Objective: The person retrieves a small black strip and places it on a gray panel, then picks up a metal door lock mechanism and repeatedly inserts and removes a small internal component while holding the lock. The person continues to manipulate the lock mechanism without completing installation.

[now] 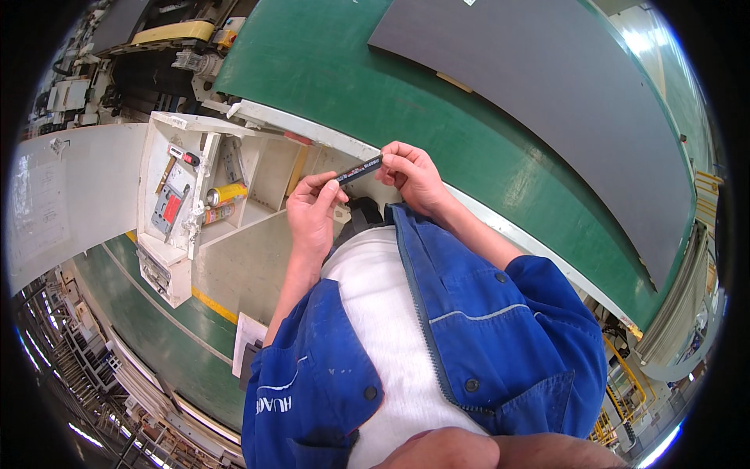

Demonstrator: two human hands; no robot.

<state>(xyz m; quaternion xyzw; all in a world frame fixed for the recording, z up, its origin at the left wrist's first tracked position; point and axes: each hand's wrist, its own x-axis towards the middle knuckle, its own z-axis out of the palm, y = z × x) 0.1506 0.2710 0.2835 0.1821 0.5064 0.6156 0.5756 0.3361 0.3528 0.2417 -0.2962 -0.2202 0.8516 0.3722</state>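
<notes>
A slim black stick [359, 170] with small white and red print spans the gap between my two hands, its exact kind unclear. My left hand [312, 213] pinches its lower left end between thumb and fingers. At the upper right end, my right hand [414, 173] grips it with thumb and fingertips. The stick is held tilted, in front of the white edge of the green-topped table.
A large dark grey panel [547, 117] lies on the green table [312, 78]. To the left stands an open white cabinet [176, 250] with a yellow spray can [227, 194], a utility knife [184, 155] and other tools. Machinery [70, 95] stands far left.
</notes>
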